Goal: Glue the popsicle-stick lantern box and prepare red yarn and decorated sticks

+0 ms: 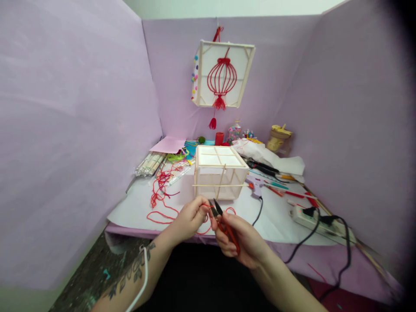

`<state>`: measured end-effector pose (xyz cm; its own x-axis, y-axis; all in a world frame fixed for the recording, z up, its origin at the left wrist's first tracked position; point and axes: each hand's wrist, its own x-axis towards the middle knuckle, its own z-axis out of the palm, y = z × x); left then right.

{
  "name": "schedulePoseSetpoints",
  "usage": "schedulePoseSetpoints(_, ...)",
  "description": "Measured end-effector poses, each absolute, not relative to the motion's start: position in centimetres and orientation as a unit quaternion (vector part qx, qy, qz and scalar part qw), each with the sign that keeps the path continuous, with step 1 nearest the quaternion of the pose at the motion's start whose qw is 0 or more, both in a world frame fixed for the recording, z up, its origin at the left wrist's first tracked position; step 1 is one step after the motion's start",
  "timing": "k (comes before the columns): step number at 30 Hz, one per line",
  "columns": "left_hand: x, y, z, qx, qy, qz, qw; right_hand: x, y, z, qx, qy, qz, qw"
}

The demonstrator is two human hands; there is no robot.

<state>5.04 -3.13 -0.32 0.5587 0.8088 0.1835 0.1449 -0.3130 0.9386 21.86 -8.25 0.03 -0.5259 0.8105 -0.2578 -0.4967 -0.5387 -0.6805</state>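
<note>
My left hand (193, 216) pinches a strand of red yarn (159, 216), whose loose loops lie on the white table covering and run back to a tangle at the left. In my right hand (242, 238) are small thread snips (230, 236) with red handles and dark blades. The blades are parted and point up and away, close to the yarn at my left fingertips. Whether they touch the strand I cannot tell. Just beyond both hands stands a box-shaped lantern frame (221, 173) of thin wooden sticks with white panels.
A finished-looking lantern (224, 76) with a red tassel hangs above. To the right are a glue gun (256, 186), pliers (263, 167) and a power strip (321, 223) with black cords. Bundled sticks (151, 164) lie left; a jar of pompoms (234, 131) stands behind.
</note>
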Motion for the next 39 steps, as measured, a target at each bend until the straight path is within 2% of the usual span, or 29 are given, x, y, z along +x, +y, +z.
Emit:
schedulePoseSetpoints(7,5.0,-3.0,-0.6,0.736,0.376,0.368,0.426,22.5,-7.9,0.1,-0.277,-0.244,0.838,0.402)
schedulePoseSetpoints(14,5.2,-3.5,-0.1,0.770,0.362,0.415,0.322,22.4,-7.7,0.0,-0.217,-0.212,0.882,0.360)
schedulePoseSetpoints(17,4.4,-3.2,-0.4,0.757,0.387,0.437,0.295,24.3,-8.0,1.6,-0.214,-0.241,0.820,0.473)
schedulePoseSetpoints(19,3.6,-2.8,-0.7,0.734,0.417,0.449,0.292,26.3,-8.1,2.9,-0.245,-0.282,0.707,0.601)
schedulePoseSetpoints(21,2.9,-2.3,-0.8,0.715,0.435,0.449,0.313,27.8,-7.8,3.6,-0.311,-0.357,0.583,0.661)
schedulePoseSetpoints(24,2.6,-1.7,-0.8,0.684,0.431,0.450,0.380,27.6,-7.2,2.8,-0.421,-0.475,0.477,0.608)
schedulePoseSetpoints(26,2.9,-1.4,-0.8,0.678,0.414,0.436,0.423,25.9,-6.6,1.6,-0.469,-0.513,0.456,0.556)
schedulePoseSetpoints(29,3.6,-1.1,-0.8,0.706,0.388,0.395,0.442,22.6,-5.6,0.3,-0.485,-0.534,0.444,0.532)
schedulePoseSetpoints(36,3.3,-1.3,-0.9,0.780,0.357,0.346,0.380,20.2,-3.6,0.3,-0.491,-0.630,0.319,0.510)
schedulePoseSetpoints(39,1.5,0.7,-0.6,0.797,0.375,0.405,0.247,21.1,-3.6,0.0,-0.507,-0.620,0.294,0.522)
